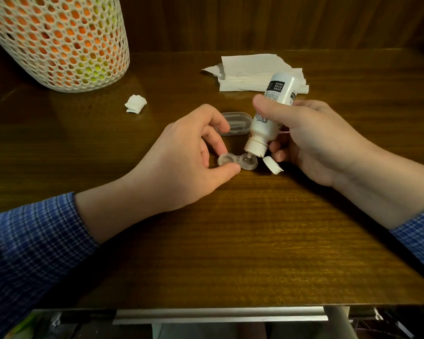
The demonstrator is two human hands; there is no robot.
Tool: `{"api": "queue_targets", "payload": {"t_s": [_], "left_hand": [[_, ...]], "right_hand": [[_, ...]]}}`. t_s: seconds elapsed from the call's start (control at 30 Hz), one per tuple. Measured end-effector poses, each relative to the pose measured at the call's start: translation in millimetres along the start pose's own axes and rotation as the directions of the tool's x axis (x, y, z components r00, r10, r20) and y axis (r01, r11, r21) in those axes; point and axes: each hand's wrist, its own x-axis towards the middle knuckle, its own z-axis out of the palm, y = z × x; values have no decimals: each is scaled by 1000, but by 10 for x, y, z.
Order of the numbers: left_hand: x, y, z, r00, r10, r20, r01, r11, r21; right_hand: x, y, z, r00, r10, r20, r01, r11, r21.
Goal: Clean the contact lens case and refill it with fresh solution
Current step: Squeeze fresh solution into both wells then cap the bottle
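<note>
- Presently, head view, progress: the refill stage appears to be under way. The contact lens case (237, 162) sits open on the worktop (230, 228) with both wells uncapped, and the solution bottle (271, 116) is tipped over it with its nozzle directly above the case's right-hand well, at or just above the rim.
- Whether liquid already stands in either well cannot be told; the clear plastic gives no reading.
- A crumpled tissue wad (136, 104) lies well to the left of the case and a stack of paper towels (252, 73) lies behind the bottle. I judge from these that wiping is likely done, though that is inference only.
- Remaining, as judged: fill the second well, then close the case. No screw caps for the wells are identifiable; a clear oblong lid or outer box (235, 124) lies just behind the case.
- Hands: the left hand (181, 162) pinches the left well of the case between thumb and fingertips, steadying it. The right hand (311, 140) grips the bottle around its middle, thumb across the front.
- Orientation: the case lies flat, its long axis running left to right across the view, wells facing up. The bottle's long axis slants from upper right down to lower left, nozzle lowest, its hinged flip cap (272, 164) hanging open beside the case.
</note>
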Motion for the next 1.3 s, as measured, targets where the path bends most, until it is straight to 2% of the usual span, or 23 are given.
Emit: {"api": "queue_targets", "payload": {"t_s": [1.3], "left_hand": [[-1, 15, -13, 1000, -8, 10, 8, 1000, -7]], "right_hand": [[46, 6, -29, 1000, 10, 22, -11, 999, 47]]}}
